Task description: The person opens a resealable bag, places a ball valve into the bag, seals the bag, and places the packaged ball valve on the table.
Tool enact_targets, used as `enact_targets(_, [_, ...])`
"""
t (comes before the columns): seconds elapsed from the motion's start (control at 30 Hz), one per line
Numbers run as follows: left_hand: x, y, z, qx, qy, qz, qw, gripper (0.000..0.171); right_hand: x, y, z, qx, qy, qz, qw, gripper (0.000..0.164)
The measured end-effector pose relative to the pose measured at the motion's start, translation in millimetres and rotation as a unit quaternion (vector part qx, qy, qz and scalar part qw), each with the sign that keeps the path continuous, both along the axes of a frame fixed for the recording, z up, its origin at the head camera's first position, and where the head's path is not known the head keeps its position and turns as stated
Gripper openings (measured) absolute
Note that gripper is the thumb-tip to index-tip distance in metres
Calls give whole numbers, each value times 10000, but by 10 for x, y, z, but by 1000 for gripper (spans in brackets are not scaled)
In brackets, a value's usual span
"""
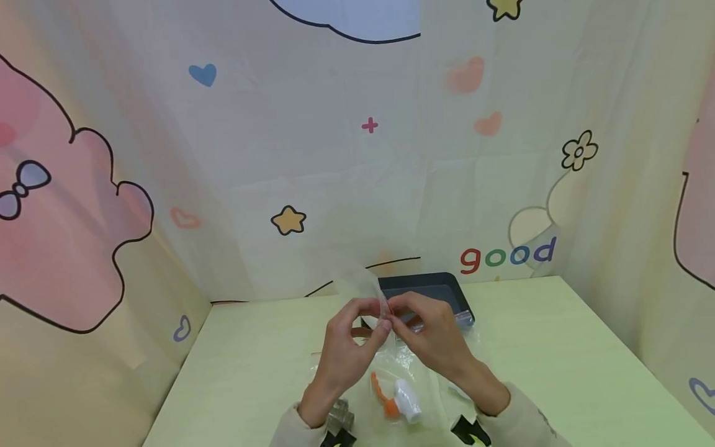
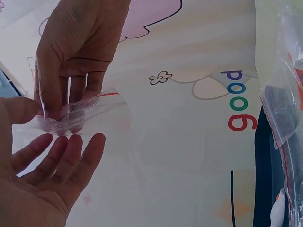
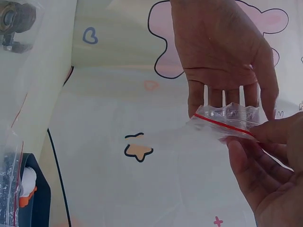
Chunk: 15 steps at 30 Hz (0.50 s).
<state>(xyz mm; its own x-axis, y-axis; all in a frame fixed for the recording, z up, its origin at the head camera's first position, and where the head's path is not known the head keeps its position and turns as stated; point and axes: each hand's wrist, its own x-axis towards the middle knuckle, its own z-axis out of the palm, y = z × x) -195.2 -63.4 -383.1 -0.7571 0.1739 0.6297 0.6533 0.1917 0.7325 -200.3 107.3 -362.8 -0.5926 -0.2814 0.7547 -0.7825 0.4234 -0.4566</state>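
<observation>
A clear zip bag point(image 1: 362, 285) with a red line along its mouth is held up between both hands. My left hand point(image 1: 347, 351) pinches one side of the bag between thumb and fingers. Opposite it, my right hand point(image 1: 438, 329) pinches the bag's red-lined edge, its fingertips close to the left ones. In the right wrist view the red strip point(image 3: 225, 125) runs across the crumpled plastic to the right thumb. The left wrist view shows the bag's loose corner point(image 2: 111, 94) sticking out beside the fingers.
Below the hands lies a clear bag with a white and orange part point(image 1: 408, 400). A metal fitting point(image 1: 341, 416) sits near the left sleeve. Behind the hands stands a dark tray point(image 1: 430, 282) with bagged things in it, against a printed curtain point(image 1: 324, 143).
</observation>
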Motion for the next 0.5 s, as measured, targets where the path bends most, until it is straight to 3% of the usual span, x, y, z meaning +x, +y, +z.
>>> enact_targets(0.23, [-55, -12, -32, -225, 525, 615, 9965, 14, -19, 27, -7, 61, 66, -218, 9997, 16])
enact_targets(0.4, [-115, -72, -68, -445, 1202, 1219, 9842, 21, -74, 91, -58, 21, 415, -620, 9972, 19])
enact_targets(0.5, [-142, -112, -91, -535, 1478, 1394, 9777, 23, -115, 138, -96, -44, 653, -756, 9950, 20])
